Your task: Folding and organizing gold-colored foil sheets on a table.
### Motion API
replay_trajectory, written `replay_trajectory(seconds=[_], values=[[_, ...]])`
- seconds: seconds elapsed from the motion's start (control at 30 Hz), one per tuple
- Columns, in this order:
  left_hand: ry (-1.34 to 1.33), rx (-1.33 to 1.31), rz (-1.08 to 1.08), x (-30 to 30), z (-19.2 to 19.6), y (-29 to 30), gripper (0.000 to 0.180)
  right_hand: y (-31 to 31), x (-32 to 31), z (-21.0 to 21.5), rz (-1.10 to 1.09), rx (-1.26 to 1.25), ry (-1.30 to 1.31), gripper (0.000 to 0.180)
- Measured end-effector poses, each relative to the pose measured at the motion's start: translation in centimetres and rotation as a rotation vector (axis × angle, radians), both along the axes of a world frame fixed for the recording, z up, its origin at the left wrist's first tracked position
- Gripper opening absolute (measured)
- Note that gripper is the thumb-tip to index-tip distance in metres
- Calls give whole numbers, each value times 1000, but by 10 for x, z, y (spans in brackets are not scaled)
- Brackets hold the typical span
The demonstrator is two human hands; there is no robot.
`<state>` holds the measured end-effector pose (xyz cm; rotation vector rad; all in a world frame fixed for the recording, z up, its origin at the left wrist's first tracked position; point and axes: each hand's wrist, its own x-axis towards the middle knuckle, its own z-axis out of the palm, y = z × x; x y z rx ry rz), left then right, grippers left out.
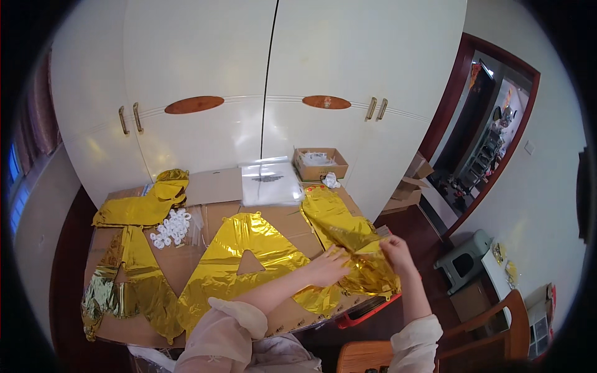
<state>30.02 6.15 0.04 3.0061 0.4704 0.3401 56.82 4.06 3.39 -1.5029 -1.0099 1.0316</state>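
A flat gold foil balloon (333, 214) lies crumpled at the right end of the cardboard-covered table, one part of it folded over. My left hand (331, 267) rests on this foil with its fingers stretched out. At the foil's right edge my right hand (393, 250) is closed, pinching the foil. Left of my hands a flat gold letter-A foil balloon (214, 280) is spread out, partly covered by my left forearm. Another A-shaped foil balloon (143, 258) lies farther left, its left leg shiny and paler.
Folded gold foil (134, 210), white plastic rings (171, 230) and clear strips (196, 225) lie at the back left. Clear plastic bags (268, 186) and an open cardboard box (320, 163) stand along the cabinet (205, 140). A wooden chair (513, 329) and grey stool (463, 261) are right.
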Motion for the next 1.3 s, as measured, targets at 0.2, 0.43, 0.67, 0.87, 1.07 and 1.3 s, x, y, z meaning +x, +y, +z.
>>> replay_trajectory(seconds=[0.2, 0.43, 0.67, 0.87, 1.07, 1.3], values=[[167, -100, 35, 1, 1, 0, 35, 55, 64, 76, -145, 183, -300, 8], [123, -95, 51, 0, -5, 1, 33, 80, 74, 192, -446, 481, -735, 17], [101, -93, 45, 1, 13, -4, 45, 53, 28, 246, -411, 666, -944, 18], [-188, -325, 181, 2, 3, 7, 51, 3, -40, 153, 220, 313, -1304, 21], [-725, -1391, 288, 27, 12, 9, 32, -41, -72, 66, 242, 290, -1186, 17], [-880, -1801, 495, 32, 7, -3, 14, -35, -64, 55, 285, 328, -1204, 33]])
